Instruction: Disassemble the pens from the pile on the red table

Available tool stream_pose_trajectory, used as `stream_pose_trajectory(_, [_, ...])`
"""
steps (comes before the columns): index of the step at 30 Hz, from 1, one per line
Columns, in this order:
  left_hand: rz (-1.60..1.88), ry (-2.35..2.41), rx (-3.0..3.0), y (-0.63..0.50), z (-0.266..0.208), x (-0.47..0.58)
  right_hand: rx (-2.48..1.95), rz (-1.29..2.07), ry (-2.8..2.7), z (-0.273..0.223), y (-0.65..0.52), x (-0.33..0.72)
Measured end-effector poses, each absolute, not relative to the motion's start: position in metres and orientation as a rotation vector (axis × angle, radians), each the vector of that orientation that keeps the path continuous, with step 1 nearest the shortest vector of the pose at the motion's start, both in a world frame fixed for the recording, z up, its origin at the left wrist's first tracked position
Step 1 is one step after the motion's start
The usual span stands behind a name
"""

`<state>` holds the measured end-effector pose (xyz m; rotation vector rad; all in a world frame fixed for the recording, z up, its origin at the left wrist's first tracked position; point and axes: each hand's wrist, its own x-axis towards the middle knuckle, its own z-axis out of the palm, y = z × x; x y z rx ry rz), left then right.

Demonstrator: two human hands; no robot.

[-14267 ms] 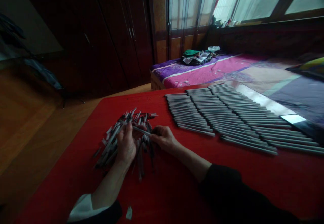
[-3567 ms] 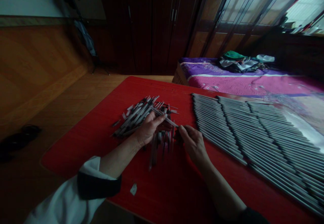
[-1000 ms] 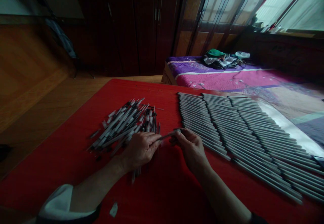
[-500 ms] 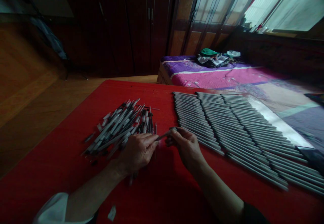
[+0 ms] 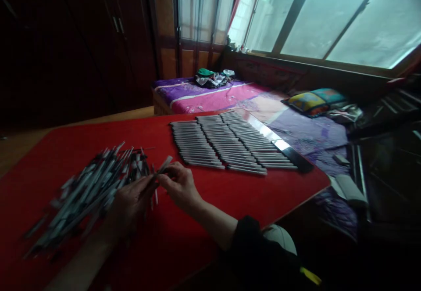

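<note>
Slim tube (image 5: 165,163) in both hands (image 5: 180,186); table (image 5: 256,199) bears stick pile (image 5: 94,183), stick rows (image 5: 215,144).

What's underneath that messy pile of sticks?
The red table shows around the messy pile, so that's likely underneath. I can't see the bottom because the top sticks cover it, and the left hand hides part of one side.

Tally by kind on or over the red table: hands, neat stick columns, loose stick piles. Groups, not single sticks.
Hands, left hand and right hand: 2
Neat stick columns: 3
Loose stick pile: 1
Total: 6
</note>
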<state>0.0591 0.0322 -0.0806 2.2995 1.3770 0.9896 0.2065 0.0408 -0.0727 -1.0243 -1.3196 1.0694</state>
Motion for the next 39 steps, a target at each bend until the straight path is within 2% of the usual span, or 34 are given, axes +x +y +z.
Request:
stream_pose_trajectory(6, [1.003,1.450,2.226,0.032,-0.090,0.055,-1.059,0.820,-1.468,-0.031,0.007,0.244])
stream_pose_trajectory(10, [1.049,1.500,2.066,0.030,-0.086,0.053,-1.233,0.341,-1.708,-0.003,-0.021,0.310])
stream_pose_trajectory(13, [1.044,1.535,2.042,0.030,-0.083,0.053,-1.396,-0.056,-1.946,-0.008,-0.034,0.372])
stream_pose_trajectory(19, [0.941,1.529,2.140,0.031,-0.081,0.053,-1.976,-0.512,-2.311,-0.053,-0.044,0.485])
stream_pose_trajectory(25, [0.926,1.560,2.216,0.033,-0.081,0.051,-2.421,-0.519,-2.285,-0.072,-0.034,0.527])
stream_pose_trajectory(39, [0.877,1.617,2.287,0.032,-0.070,0.054,-2.430,-0.559,-2.133,-0.079,-0.019,0.527])
